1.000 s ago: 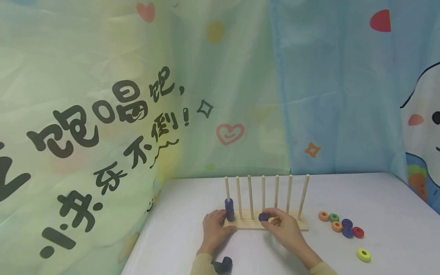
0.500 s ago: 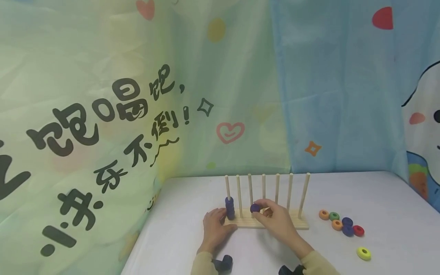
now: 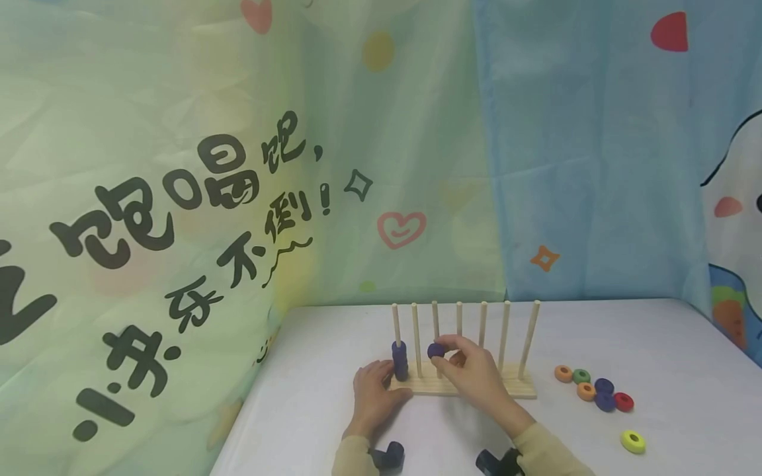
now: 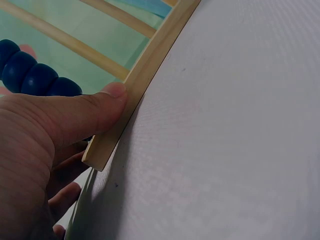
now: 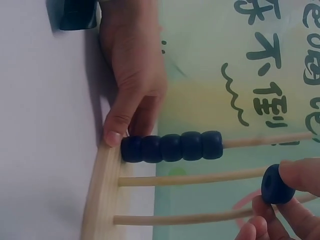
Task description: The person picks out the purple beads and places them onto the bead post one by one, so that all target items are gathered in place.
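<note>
Bead point(image 5: 280, 188), dark blue, is held between the thumb and fingertips of the right hand point(image 3: 474, 371), the grip closed to the bead's own width. It sits at the very ends of the digits, raised above the base of the wooden rack point(image 3: 519, 389); in the head view it overlaps the third of the seven pegs point(image 3: 529, 338), counted from the left. Its surface is smooth with a soft sheen, its sides rounded, its centre hole turned toward the base in the right wrist view. Left hand point(image 3: 372, 395) grips the left end of the rack, thumb laid on the front edge, fingers behind. Just beside it, on the first peg, a stack of five matching beads point(image 5: 171, 148) stands seated, bead touching bead. Rack is pale, plain wood with visible grain: a flat rectangular base bearing slender round upright pegs. On the white table point(image 3: 297, 411), right of the rack, lies a group of loose rings point(image 3: 586, 392), orange, green, blue and red, with a yellow ring point(image 3: 633, 441) apart and nearer the person.
</note>
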A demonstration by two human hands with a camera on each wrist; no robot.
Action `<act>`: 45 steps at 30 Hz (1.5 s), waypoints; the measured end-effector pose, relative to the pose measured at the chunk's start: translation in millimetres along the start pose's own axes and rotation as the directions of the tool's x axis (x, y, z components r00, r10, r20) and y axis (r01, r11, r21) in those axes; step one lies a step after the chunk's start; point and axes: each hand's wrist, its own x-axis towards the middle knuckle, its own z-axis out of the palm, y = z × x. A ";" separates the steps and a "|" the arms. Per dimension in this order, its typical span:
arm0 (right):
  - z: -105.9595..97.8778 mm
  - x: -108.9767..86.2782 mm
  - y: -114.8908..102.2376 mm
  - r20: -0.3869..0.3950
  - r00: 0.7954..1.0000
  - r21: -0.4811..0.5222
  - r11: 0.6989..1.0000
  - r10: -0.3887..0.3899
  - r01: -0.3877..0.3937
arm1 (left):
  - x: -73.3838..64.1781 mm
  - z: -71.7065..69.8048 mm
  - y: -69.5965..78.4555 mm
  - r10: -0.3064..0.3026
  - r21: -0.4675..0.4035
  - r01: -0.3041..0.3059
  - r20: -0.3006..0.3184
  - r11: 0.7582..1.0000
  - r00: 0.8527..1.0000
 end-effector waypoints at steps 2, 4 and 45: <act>-0.6 2.2 -3.3 0.000 1.000 0.001 1.000 -0.001 0.001 | 0.0 -0.2 0.0 0.006 0.003 -0.006 -0.004 1.000 1.000; -0.9 4.4 -7.0 0.002 1.000 0.001 1.000 -0.009 0.009 | -0.3 -0.7 0.2 0.012 0.005 -0.012 -0.010 1.000 1.000; -5.0 35.6 -53.5 -0.023 0.981 0.013 0.981 -0.194 0.194 | 2.2 -0.6 -1.3 -0.007 0.010 0.007 -0.008 1.000 1.000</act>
